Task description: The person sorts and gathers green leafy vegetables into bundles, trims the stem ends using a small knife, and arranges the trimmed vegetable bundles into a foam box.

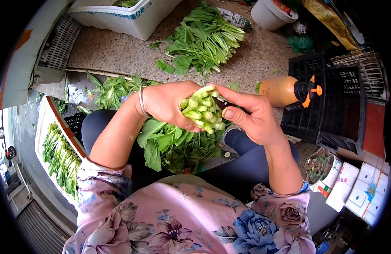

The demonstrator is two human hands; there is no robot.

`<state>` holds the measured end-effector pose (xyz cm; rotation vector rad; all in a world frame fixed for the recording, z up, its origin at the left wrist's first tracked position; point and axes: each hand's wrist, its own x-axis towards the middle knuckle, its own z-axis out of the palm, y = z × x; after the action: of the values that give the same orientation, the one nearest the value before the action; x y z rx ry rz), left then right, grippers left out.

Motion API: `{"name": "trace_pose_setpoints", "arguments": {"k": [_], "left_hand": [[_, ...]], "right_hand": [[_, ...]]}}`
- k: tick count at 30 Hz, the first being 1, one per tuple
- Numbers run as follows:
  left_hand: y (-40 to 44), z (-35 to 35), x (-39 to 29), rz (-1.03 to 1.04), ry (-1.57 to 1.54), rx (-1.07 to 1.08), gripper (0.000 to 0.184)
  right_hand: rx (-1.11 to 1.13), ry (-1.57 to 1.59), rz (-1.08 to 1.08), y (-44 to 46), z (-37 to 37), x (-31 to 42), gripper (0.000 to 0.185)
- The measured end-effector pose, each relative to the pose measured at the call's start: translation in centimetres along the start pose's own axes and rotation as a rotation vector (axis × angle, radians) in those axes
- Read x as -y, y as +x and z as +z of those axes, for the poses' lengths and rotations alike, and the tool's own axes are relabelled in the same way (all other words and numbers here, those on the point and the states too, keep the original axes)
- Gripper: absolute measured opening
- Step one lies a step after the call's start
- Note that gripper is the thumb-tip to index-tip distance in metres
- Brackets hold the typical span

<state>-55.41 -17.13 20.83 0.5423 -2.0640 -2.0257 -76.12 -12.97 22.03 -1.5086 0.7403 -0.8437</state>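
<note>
A bunch of leafy greens (200, 111) is wrapped in my left hand (168, 99), its pale cut stem ends turned up and to the right. The bunch's broad leaves hang down below that hand, over my lap. My right hand (257, 118) is closed on a small dark knife (223, 103), with the thumb and forefinger on either side of it. The blade lies against or very near the stem ends; exact contact I cannot make out. Most of the knife's handle is hidden in my palm.
A pile of greens (204, 38) lies ahead on the stone slab (119, 51). Behind it stand a white foam box (140, 21) and a bucket (271, 15). An orange spray bottle (278, 91) and black crates (337, 101) stand right; a box of greens (58, 156) is left.
</note>
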Motion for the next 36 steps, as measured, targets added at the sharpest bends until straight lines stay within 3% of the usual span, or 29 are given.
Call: {"name": "trace_pose_setpoints", "arguments": {"k": [7,10,12,15,17,19,23,27,29,31,33,36], "left_hand": [[0.0,0.2,0.3,-0.034,0.000,-0.001,0.040],[0.3,0.1,0.9,-0.016,0.006,0.019,0.040],[0.3,0.3,0.6,0.000,-0.029,0.010,0.039],[0.2,0.3,0.5,0.030,-0.033,0.005,0.038],[0.2,0.3,0.5,0.033,-0.002,0.010,0.038],[0.2,0.4,0.3,0.024,-0.041,0.022,0.030],[0.2,0.3,0.1,-0.014,0.029,0.018,0.030],[0.2,0.1,0.6,0.051,0.082,-0.087,0.039],[0.1,0.1,-0.1,-0.057,-0.244,-0.255,0.042],[0.1,0.1,-0.5,-0.026,-0.254,-0.326,0.045],[0.2,0.3,-0.2,0.095,-0.226,-0.478,0.030],[0.4,0.1,0.3,0.093,-0.171,-0.503,0.031]], "right_hand": [[0.049,-0.013,0.193,-0.2,-0.8,0.1,0.033],[-0.031,-0.072,0.078,0.0,-0.8,-0.4,0.031],[-0.266,-0.247,0.039,0.2,-0.8,-0.5,0.031],[-0.120,0.003,-0.065,0.1,-0.3,-0.5,0.032],[-0.065,-0.017,0.024,0.3,0.3,0.4,0.034],[-0.041,-0.044,-0.019,0.5,0.5,0.2,0.034],[-0.049,-0.178,-0.085,0.8,-0.1,-0.4,0.031],[-0.365,-0.261,-0.011,0.8,-0.6,0.1,0.030],[-0.292,-0.242,0.080,0.3,-0.5,1.0,0.034],[-0.199,-0.125,-0.081,0.1,0.0,0.8,0.039],[-0.146,-0.131,-0.097,0.2,0.0,0.7,0.045],[-0.078,-0.183,-0.103,0.3,0.2,0.9,0.047]]}}
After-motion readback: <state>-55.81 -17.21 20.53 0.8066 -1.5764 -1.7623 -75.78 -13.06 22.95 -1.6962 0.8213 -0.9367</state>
